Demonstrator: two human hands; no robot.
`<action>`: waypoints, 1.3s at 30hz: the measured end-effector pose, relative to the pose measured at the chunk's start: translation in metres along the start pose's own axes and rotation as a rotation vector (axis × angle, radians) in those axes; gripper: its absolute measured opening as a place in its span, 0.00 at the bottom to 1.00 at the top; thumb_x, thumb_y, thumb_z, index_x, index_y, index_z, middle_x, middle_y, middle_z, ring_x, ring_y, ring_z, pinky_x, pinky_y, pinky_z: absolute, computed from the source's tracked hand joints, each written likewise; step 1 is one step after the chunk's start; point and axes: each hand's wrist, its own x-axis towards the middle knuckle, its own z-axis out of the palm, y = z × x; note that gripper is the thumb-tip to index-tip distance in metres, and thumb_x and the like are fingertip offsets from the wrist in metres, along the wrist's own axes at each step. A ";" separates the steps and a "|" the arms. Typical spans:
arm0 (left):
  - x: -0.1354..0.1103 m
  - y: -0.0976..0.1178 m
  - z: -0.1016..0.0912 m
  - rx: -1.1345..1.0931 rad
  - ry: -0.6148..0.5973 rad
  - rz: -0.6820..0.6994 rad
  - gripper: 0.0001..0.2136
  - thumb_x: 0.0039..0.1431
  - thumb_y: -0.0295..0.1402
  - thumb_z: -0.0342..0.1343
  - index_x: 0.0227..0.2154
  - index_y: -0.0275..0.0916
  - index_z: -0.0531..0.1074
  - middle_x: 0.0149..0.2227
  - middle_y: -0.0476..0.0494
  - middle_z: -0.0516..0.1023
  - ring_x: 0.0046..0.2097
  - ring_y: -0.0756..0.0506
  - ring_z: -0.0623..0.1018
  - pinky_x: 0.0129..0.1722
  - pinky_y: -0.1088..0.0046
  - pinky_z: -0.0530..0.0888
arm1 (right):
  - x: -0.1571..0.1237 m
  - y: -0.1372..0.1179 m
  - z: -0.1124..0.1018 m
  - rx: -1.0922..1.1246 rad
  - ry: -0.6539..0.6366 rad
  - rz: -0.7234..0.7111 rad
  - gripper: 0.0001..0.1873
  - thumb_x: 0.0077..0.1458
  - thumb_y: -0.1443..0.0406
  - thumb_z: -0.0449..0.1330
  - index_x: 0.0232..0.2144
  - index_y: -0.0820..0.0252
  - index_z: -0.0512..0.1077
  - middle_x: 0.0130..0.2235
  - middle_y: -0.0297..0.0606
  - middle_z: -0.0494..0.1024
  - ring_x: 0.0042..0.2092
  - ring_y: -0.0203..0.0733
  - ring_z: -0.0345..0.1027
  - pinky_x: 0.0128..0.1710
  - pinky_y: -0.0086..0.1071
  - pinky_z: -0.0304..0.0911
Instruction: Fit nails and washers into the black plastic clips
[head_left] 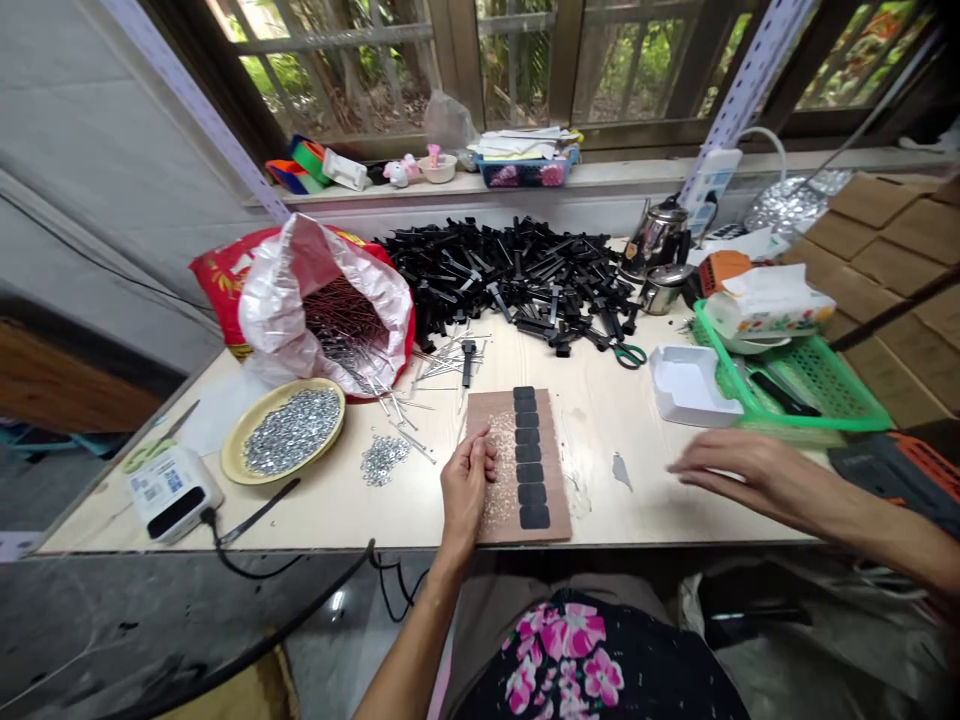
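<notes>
Head view. Brown board (499, 420) lies flat on the bench (600, 430), near the front edge, directly under my left hand (465, 492).

Left fingers (480, 458) are drawn together, tips down on the board's left margin. Whether they pinch anything small: cannot tell.

Just right of those fingertips there is a speckled, glittery patch on the board, then a single column of black pads (529, 455) running away from me.

My right hand (739, 470) is well right of the board and apart from it, over bare bench. Its fingers are stretched out flat and hold nothing. The hand is blurred.

Left of my left fingers:
- A small heap of washers (382, 458) lies loose on the bench.
- Further left is a yellow plate (229, 462) filled with the same washers.
- Beyond the plate is an open bag (285, 290) of long metal pins, with some spilled towards the board.

Straight beyond my left fingertips, across the bench, is a large pile of black parts (517, 270), with green-handled scissors (626, 353) at its near right edge.

Beyond my right fingers is a white tray (690, 385), just beside a green basket (817, 385).
</notes>
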 end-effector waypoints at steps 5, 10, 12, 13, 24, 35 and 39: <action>-0.007 0.003 -0.021 0.073 0.163 0.058 0.19 0.58 0.44 0.51 0.46 0.37 0.73 0.32 0.45 0.74 0.28 0.52 0.70 0.27 0.76 0.70 | 0.177 -0.029 0.059 -0.145 0.020 -0.428 0.16 0.66 0.63 0.46 0.41 0.57 0.74 0.38 0.41 0.75 0.39 0.40 0.65 0.35 0.32 0.59; -0.001 0.005 -0.087 0.474 0.449 0.183 0.14 0.59 0.40 0.50 0.41 0.39 0.75 0.39 0.42 0.76 0.34 0.47 0.74 0.35 0.71 0.71 | 0.297 -0.044 0.123 -0.421 -0.095 -0.758 0.11 0.63 0.65 0.51 0.35 0.58 0.73 0.37 0.40 0.74 0.39 0.41 0.59 0.32 0.32 0.51; 0.001 0.003 -0.113 0.638 0.496 0.213 0.13 0.60 0.39 0.50 0.40 0.39 0.75 0.38 0.42 0.76 0.37 0.45 0.74 0.38 0.68 0.70 | 0.316 -0.045 0.139 -0.458 -0.162 -0.854 0.10 0.62 0.66 0.53 0.31 0.60 0.72 0.35 0.40 0.73 0.38 0.41 0.58 0.32 0.32 0.49; 0.001 0.001 -0.122 0.711 0.498 0.223 0.13 0.60 0.38 0.50 0.39 0.39 0.76 0.38 0.41 0.76 0.38 0.44 0.74 0.40 0.67 0.70 | 0.321 -0.045 0.144 -0.462 -0.181 -0.887 0.10 0.62 0.66 0.53 0.30 0.61 0.72 0.34 0.40 0.73 0.38 0.41 0.57 0.32 0.32 0.49; 0.017 -0.004 -0.127 1.153 0.278 0.398 0.08 0.59 0.33 0.52 0.33 0.43 0.76 0.33 0.40 0.73 0.39 0.39 0.66 0.36 0.64 0.65 | 0.296 -0.059 0.116 0.074 0.185 -0.656 0.13 0.65 0.66 0.45 0.42 0.60 0.69 0.40 0.43 0.73 0.43 0.42 0.64 0.44 0.39 0.62; 0.029 -0.003 -0.124 1.459 0.139 0.452 0.11 0.61 0.25 0.44 0.32 0.38 0.72 0.33 0.36 0.72 0.39 0.38 0.66 0.36 0.62 0.64 | 0.203 -0.097 0.117 0.443 0.242 -0.314 0.16 0.60 0.69 0.50 0.49 0.60 0.70 0.39 0.40 0.75 0.39 0.39 0.70 0.39 0.35 0.68; 0.027 -0.003 -0.127 1.290 0.225 0.385 0.09 0.60 0.26 0.46 0.30 0.38 0.70 0.32 0.36 0.72 0.38 0.38 0.68 0.37 0.62 0.65 | 0.195 -0.104 0.124 0.512 0.209 -0.225 0.15 0.58 0.70 0.52 0.46 0.59 0.72 0.42 0.39 0.76 0.43 0.41 0.71 0.43 0.37 0.67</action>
